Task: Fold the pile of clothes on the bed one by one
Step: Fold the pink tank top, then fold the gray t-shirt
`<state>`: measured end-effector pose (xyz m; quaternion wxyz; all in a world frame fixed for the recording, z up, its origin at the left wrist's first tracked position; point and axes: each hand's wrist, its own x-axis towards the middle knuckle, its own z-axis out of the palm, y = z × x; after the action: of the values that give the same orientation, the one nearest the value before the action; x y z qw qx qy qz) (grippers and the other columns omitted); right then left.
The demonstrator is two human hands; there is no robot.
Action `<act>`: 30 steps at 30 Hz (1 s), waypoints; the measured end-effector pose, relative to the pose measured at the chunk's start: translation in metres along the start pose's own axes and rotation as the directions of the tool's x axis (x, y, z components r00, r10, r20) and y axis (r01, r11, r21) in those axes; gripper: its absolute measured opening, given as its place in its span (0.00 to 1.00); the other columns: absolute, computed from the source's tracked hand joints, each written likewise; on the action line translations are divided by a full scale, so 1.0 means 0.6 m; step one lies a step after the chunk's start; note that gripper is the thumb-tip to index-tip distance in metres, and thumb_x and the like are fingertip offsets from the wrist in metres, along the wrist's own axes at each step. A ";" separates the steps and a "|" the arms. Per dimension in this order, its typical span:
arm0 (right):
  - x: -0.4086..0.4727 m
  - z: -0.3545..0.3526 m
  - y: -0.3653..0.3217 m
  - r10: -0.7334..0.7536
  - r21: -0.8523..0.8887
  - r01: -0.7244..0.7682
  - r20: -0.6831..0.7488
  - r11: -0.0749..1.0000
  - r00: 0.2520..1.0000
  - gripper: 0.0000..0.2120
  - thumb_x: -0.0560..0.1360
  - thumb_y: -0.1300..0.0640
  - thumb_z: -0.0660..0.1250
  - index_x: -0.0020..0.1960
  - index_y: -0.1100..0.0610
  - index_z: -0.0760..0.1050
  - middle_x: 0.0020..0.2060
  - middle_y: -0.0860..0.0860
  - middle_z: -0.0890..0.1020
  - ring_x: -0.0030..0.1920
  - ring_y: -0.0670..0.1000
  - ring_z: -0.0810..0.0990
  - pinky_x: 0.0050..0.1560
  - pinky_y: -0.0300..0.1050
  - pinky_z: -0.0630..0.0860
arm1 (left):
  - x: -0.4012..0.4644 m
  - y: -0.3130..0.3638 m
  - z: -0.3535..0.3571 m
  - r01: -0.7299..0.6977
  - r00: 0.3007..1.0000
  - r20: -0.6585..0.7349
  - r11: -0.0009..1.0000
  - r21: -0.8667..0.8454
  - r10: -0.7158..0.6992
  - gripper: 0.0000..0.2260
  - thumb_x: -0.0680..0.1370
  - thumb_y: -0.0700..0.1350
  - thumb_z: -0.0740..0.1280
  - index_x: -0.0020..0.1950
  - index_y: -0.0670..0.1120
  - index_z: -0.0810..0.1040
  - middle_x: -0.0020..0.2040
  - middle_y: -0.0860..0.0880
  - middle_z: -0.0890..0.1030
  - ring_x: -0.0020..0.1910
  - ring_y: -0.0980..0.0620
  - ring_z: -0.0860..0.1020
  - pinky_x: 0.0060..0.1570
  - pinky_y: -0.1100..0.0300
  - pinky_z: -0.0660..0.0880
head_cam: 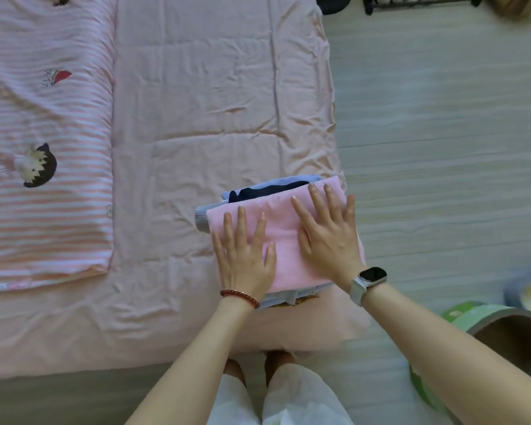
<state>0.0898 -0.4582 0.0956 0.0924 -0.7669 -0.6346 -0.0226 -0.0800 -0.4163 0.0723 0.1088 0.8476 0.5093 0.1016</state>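
Two flat hands are pressing down on a folded pink garment (284, 237) that is topping a small stack of folded clothes (259, 191) at the near right corner of the bed (196, 102). A pale pink quilted cover, creased and stitched in large panels, is spreading over the bed, and a pink-and-white striped duvet (43, 179) printed with cartoon heads is lying folded along its left side. Pale wood-look flooring (442, 133) is running along the right of the bed, where a green-rimmed bin (485, 320) is standing near the person's right arm; a dark rack (411, 1) is showing at the far edge of the room.

The left hand (244, 262), with a red bead bracelet (239, 297) at its wrist, is resting on the garment's near left part with fingers straight and slightly spread. The right hand (328, 237), with a smartwatch (368, 282) on its wrist, is lying on the right part, fingers straight and fanned, gripping nothing.

The garment's long axis is running from left to right across the view, tilted so that its right end is lying farther from the person than its left. Under it, a light blue and dark navy piece is peeking out along the far edge, a grey ribbed edge (201, 217) is sticking out at the left, and white and patterned layers are showing at the near edge.
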 end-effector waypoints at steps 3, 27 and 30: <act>-0.006 0.031 0.014 0.062 0.008 -0.066 0.241 0.998 0.969 0.26 0.76 0.47 0.51 0.73 0.48 0.57 0.73 0.58 0.61 0.73 0.58 0.52 0.70 0.59 0.43 | -0.001 -0.003 0.027 0.038 0.991 0.126 0.999 0.018 -0.040 0.27 0.75 0.56 0.54 0.74 0.53 0.57 0.75 0.44 0.53 0.74 0.41 0.52 0.70 0.42 0.47; 0.049 -0.133 -0.602 -0.386 0.314 0.289 0.311 0.904 0.869 0.16 0.80 0.54 0.52 0.64 0.52 0.72 0.61 0.49 0.76 0.64 0.52 0.69 0.61 0.44 0.61 | -0.302 -0.518 -0.433 0.620 0.762 -0.231 0.784 -0.005 -0.605 0.16 0.73 0.44 0.61 0.57 0.41 0.79 0.53 0.41 0.80 0.51 0.40 0.78 0.49 0.48 0.74; 0.023 -0.131 -0.741 -0.448 0.362 0.337 0.288 0.869 0.846 0.16 0.80 0.54 0.52 0.64 0.52 0.71 0.62 0.48 0.75 0.66 0.52 0.68 0.63 0.43 0.60 | -0.409 -0.619 -0.483 0.700 0.694 -0.229 0.714 -0.003 -0.682 0.18 0.69 0.48 0.56 0.46 0.41 0.82 0.43 0.42 0.82 0.40 0.41 0.81 0.39 0.50 0.77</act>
<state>-0.3355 -0.3790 0.2250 0.0811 -0.5870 -0.7812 0.1965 -0.5878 -0.4405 0.2274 0.0478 0.5815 0.8029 0.1221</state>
